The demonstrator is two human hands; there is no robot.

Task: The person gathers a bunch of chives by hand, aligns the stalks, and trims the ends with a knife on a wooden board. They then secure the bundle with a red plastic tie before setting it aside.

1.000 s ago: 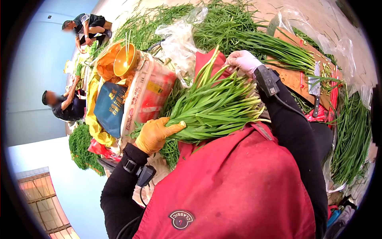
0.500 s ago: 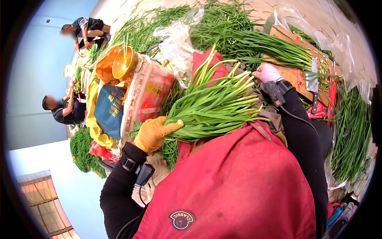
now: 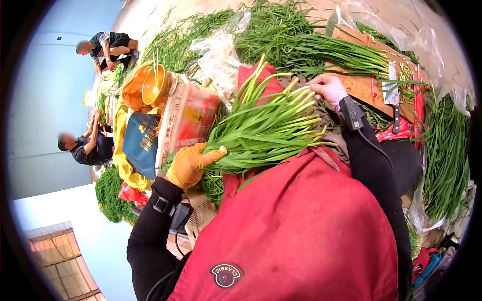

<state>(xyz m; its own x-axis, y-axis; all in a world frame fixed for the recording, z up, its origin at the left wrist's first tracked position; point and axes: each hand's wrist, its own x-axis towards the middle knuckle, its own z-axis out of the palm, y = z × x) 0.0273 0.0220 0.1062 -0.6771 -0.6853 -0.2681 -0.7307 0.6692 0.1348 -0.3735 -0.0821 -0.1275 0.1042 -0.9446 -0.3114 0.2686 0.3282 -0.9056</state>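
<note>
Across my lap lies a loose bunch of garlic chives [image 3: 266, 130], pale stem ends to the right and green leaves to the left. My left hand [image 3: 193, 164], in an orange-yellow glove, is closed around its leafy end with the thumb on top. My right hand [image 3: 330, 91], in a thin pale glove, pinches the whitish tip of a stem at the upper right of the bunch. Beyond it is a wooden board [image 3: 351, 85] bearing another bundle of chives [image 3: 346, 55] and a kitchen knife [image 3: 391, 95] with a dark handle.
At the left stands a white and red plastic crate [image 3: 193, 113] with a yellow bowl [image 3: 154, 84] and chopsticks beside it. More chives [image 3: 447, 165] lie at right. Clear plastic sheeting [image 3: 221, 60] lies ahead. Two other people [image 3: 113, 45] work at the far left.
My right hand has moved slightly left and down onto the stem ends, now pinching one. My left hand keeps its hold on the bunch. The view has shifted a little.
</note>
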